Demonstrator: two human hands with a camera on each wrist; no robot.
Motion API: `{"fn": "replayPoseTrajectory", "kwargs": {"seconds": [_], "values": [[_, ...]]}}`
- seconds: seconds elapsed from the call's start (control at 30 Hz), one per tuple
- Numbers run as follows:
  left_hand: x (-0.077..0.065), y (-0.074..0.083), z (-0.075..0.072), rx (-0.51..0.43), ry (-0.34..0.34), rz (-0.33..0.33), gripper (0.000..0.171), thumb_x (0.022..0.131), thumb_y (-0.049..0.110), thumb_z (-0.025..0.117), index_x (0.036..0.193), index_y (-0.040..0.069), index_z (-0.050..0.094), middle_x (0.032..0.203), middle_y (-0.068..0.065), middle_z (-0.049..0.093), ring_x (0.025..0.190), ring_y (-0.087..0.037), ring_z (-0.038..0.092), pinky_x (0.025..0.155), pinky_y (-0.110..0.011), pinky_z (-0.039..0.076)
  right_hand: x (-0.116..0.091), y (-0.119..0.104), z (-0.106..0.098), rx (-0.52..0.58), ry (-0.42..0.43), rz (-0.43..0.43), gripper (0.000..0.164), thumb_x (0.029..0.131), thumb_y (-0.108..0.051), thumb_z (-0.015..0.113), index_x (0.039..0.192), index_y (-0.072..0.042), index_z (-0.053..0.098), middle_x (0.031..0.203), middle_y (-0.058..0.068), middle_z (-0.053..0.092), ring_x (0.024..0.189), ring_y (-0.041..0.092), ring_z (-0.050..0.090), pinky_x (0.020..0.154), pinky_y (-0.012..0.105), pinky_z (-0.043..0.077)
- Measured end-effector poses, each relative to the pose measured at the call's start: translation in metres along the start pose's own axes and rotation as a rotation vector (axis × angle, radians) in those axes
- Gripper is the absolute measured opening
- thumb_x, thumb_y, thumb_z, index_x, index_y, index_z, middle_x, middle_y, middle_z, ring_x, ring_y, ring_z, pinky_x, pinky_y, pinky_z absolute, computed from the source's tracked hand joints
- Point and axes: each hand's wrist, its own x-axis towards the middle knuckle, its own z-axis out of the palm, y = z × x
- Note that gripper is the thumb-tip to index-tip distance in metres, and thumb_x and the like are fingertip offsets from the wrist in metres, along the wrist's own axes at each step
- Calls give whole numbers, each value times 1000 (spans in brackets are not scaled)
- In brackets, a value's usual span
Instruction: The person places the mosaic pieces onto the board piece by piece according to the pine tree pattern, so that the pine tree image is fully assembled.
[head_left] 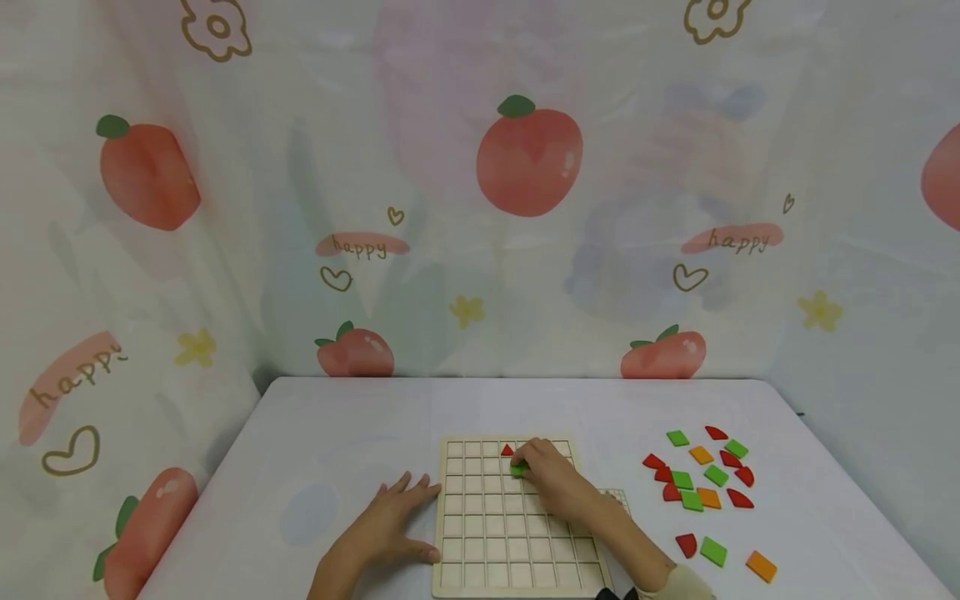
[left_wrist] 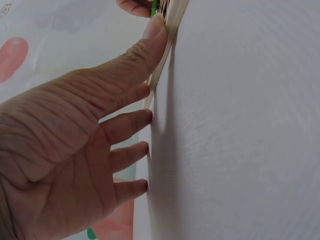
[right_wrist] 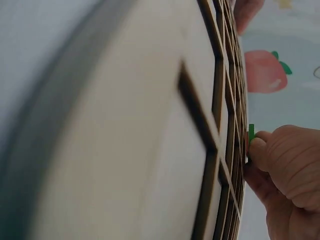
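A square wooden grid board (head_left: 495,527) lies on the table, divided into small cells. One red triangle tile (head_left: 507,450) sits in its top row. My right hand (head_left: 553,483) pinches a green tile (head_left: 518,470) over the upper part of the board, just below the red tile. The right wrist view shows the green tile (right_wrist: 251,132) on edge between thumb and fingers. At the board's left edge, my left hand (head_left: 386,523) rests with fingers spread, thumb touching the frame. In the left wrist view its thumb (left_wrist: 154,31) lies along the wooden rim.
To the right lie several loose tiles: green diamonds (head_left: 714,552), red quarter-circle tiles (head_left: 739,498) and orange rectangles (head_left: 761,567). A small patterned card (head_left: 617,497) is partly hidden beneath the right forearm. Behind the white table (head_left: 337,417) hangs a printed fabric backdrop (head_left: 450,275).
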Motion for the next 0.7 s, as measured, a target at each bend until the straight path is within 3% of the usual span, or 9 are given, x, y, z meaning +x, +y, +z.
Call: {"fn": "replayPoseTrajectory", "kwargs": {"seconds": [0.17, 0.47, 0.7], "values": [[1, 0, 1, 4, 0, 1, 95, 67, 40, 92, 147, 5, 54, 154, -25, 46, 148, -53, 27, 119, -72, 16, 4, -3, 2, -51, 15, -16, 14, 96, 3, 66, 109, -2, 63, 109, 5, 61, 101, 23, 62, 86, 36, 58], [1, 1, 1, 2, -6, -21, 95, 67, 40, 92, 147, 6, 54, 155, -24, 46, 149, -51, 27, 120, -70, 15, 12, -7, 0, -42, 48, -9, 8, 95, 1, 68, 100, -4, 71, 99, 2, 63, 89, 20, 68, 77, 29, 60], [0, 2, 0, -3, -7, -13, 95, 67, 39, 92, 147, 5, 54, 154, -25, 45, 149, -52, 26, 119, -72, 15, 13, -8, -8, -15, -18, -38, 10, 93, 1, 70, 99, -5, 76, 97, 3, 68, 89, 17, 68, 75, 25, 59]]}}
